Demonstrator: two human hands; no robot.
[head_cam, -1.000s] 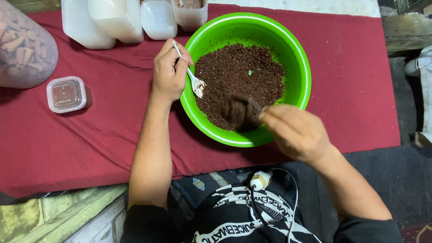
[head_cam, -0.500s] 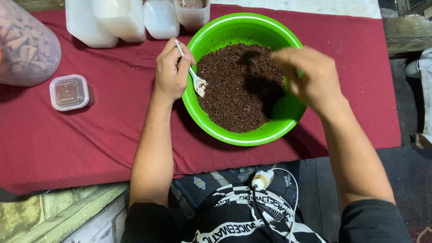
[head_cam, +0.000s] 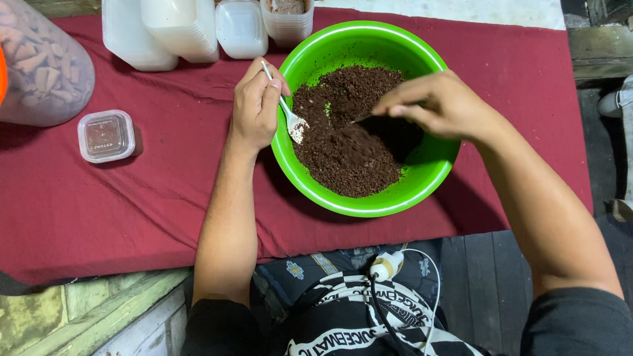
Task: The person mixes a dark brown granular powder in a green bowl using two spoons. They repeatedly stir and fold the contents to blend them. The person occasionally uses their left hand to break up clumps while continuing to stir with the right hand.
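A white plastic spoon [head_cam: 288, 113] is being pinched in the left hand [head_cam: 256, 105] at the green bowl's [head_cam: 422, 175] nine o'clock rim, bracing it. A thin utensil, blurred, is being gripped in the right hand [head_cam: 440, 104] over the dark crumbs [head_cam: 343, 148], wrist bent inward from three o'clock.

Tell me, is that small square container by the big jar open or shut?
Shut: the small square container has its clear lid seated flat on top, with brown contents showing through.

Head cam, close, looks straight down on table [head_cam: 132, 217].
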